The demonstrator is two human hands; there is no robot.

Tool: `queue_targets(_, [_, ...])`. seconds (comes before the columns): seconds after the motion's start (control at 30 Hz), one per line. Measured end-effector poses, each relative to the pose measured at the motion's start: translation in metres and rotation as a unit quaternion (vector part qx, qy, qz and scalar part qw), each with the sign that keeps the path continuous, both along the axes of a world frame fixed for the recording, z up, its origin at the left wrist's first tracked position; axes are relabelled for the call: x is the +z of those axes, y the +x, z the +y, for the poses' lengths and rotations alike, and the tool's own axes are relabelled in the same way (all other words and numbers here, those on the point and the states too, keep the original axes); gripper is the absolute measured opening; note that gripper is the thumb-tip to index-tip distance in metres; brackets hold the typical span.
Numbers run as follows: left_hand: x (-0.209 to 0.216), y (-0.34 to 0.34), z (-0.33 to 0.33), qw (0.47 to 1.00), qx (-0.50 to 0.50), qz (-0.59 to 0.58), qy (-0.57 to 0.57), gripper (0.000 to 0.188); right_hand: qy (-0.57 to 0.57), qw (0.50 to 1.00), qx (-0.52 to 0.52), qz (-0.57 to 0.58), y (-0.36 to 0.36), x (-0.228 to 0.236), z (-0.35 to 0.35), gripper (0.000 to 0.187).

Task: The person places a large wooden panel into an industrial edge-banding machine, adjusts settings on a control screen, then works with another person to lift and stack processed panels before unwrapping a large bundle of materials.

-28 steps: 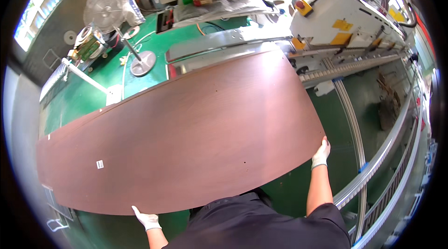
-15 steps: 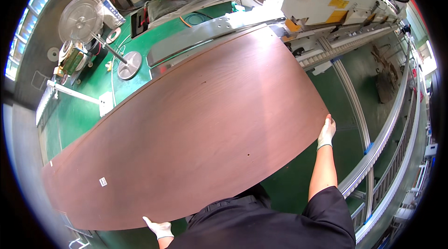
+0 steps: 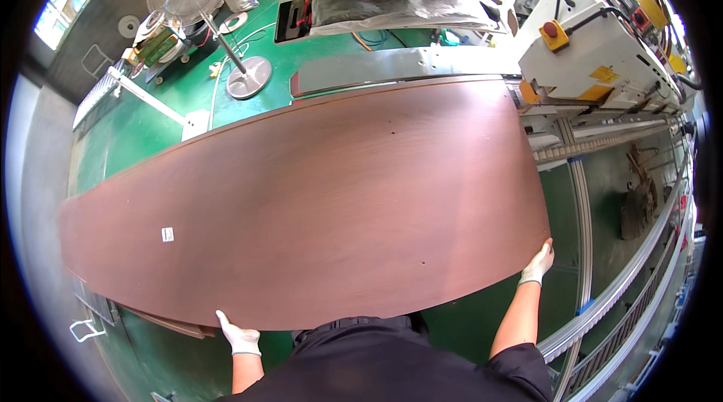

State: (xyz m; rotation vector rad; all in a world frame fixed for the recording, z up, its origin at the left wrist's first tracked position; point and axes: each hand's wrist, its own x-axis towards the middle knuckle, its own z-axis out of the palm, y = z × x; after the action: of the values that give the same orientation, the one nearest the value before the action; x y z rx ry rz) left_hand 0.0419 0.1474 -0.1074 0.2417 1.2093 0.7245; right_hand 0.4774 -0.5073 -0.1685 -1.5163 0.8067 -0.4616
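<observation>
A large brown wood panel [image 3: 324,199] with a small white label [image 3: 167,235] and a few dark holes spans the view in front of my waist. My left hand [image 3: 239,336], in a white glove, grips its near edge at the left, thumb on top and fingers hidden underneath. At the near right corner my right hand [image 3: 538,261], also gloved, is closed on the edge, its other fingers out of sight below. The panel's far edge lies alongside a grey metal machine bed [image 3: 399,63].
At right stands a white machine [image 3: 602,63] with a red stop button [image 3: 552,30] and metal rails [image 3: 625,274]. A fan [image 3: 248,78] stands far left. Beyond the bed is a workbench [image 3: 407,10] with a screen. More boards [image 3: 162,321] lie low at left.
My view has turned to the right end of the panel, which now lies straighter across it, its far edge along the machine bed. Boards at lower left have come into sight. Both hands keep their grip.
</observation>
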Motion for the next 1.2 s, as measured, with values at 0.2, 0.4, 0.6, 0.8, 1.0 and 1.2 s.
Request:
queue_targets(0.2, [-0.012, 0.021, 0.023, 1.000, -0.025, 0.007, 0.003, 0.068, 0.048, 0.999, -0.001, -0.017, 0.002, -0.005, -0.007, 0.043])
queue_targets(0.4, [-0.007, 0.025, 0.018, 1.000, -0.014, 0.028, -0.002, 0.070, 0.055, 0.998, 0.004, -0.023, 0.000, 0.009, 0.006, 0.046])
queue_targets(0.6, [-0.011, 0.030, 0.018, 0.999, -0.031, 0.017, -0.003, 0.073, 0.041, 0.998, -0.009, -0.043, 0.010, -0.022, -0.022, 0.052])
queue_targets(0.8, [-0.006, 0.029, 0.017, 0.999, -0.038, 0.024, -0.011, 0.075, 0.111, 0.993, 0.006, -0.047, 0.012, -0.012, -0.019, 0.044])
queue_targets(1.0, [-0.002, 0.023, 0.012, 0.997, -0.027, 0.070, -0.031, 0.075, 0.092, 0.995, -0.024, -0.003, 0.013, 0.007, -0.013, 0.043])
queue_targets(1.2, [-0.031, 0.010, 0.018, 0.992, -0.031, 0.124, -0.011, 0.077, 0.081, 0.996, -0.044, -0.007, 0.018, 0.010, -0.033, 0.047])
